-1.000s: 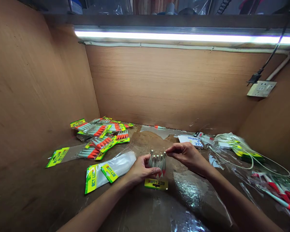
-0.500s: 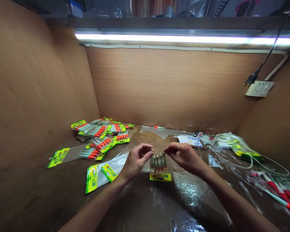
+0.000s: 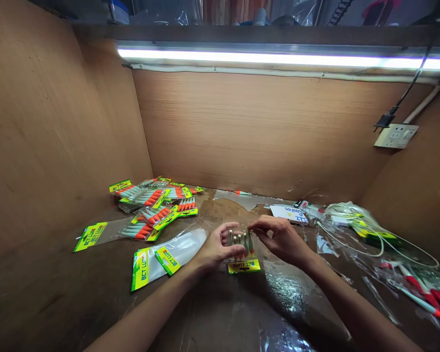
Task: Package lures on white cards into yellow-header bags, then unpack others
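A clear bag of fishing lures (image 3: 246, 248) lies in front of me, its yellow-green BCT LURE header (image 3: 244, 266) toward me. Several grey lures with orange ends sit side by side in it, round pale ends pointing away. My left hand (image 3: 220, 247) curls round the bag's left side, thumb across the lures and fingers behind them. At the far right corner, my right hand (image 3: 276, 238) pinches the bag's edge between thumb and forefinger; the exact grip is partly hidden.
Filled lure packets (image 3: 150, 215) are piled at the left. Flat bags with headers (image 3: 157, 259) lie beside my left forearm. A white card (image 3: 289, 213), a bundle of bags with cord (image 3: 363, 225) and red-and-white lures (image 3: 421, 288) occupy the right. A plug (image 3: 385, 119) hangs near the socket.
My left hand has moved right and closed round the bag, thumb now over the lures. My right hand stays at the bag's far right corner. The view has shifted slightly.
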`<act>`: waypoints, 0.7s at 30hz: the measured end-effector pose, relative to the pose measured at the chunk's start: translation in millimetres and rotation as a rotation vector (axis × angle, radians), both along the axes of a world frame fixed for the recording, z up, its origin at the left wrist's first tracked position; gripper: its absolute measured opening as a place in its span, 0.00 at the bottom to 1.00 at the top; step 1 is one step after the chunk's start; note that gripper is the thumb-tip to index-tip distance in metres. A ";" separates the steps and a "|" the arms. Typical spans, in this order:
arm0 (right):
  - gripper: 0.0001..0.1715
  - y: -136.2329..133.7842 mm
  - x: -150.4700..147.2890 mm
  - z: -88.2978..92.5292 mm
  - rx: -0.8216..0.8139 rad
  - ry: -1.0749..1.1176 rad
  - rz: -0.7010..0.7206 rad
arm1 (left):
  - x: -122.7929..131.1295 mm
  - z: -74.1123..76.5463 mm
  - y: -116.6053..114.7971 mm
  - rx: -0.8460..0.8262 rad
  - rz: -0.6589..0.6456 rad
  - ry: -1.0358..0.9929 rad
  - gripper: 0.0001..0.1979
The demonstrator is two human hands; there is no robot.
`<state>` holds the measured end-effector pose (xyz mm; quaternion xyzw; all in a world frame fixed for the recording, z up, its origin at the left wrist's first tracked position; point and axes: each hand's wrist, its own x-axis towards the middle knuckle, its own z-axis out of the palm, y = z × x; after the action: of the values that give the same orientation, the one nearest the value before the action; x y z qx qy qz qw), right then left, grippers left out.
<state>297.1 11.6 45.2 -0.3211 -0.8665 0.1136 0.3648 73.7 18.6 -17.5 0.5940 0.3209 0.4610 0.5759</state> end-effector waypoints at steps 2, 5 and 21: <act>0.13 0.7 -0.5 -1.4 -0.007 0.005 -0.005 | 9.0 -10.9 1.9 -0.006 -0.083 0.066 0.26; 0.13 0.3 -0.7 -1.0 0.012 -0.029 -0.024 | 18.4 -17.8 0.2 0.092 -0.033 0.151 0.16; 0.11 -2.9 3.3 10.2 0.064 -0.075 -0.029 | 22.2 -16.1 -9.1 0.030 0.025 0.088 0.19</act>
<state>300.4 8.6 55.4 -0.3257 -0.8781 0.0683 0.3437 95.9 9.5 -33.6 0.6184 0.3463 0.4463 0.5463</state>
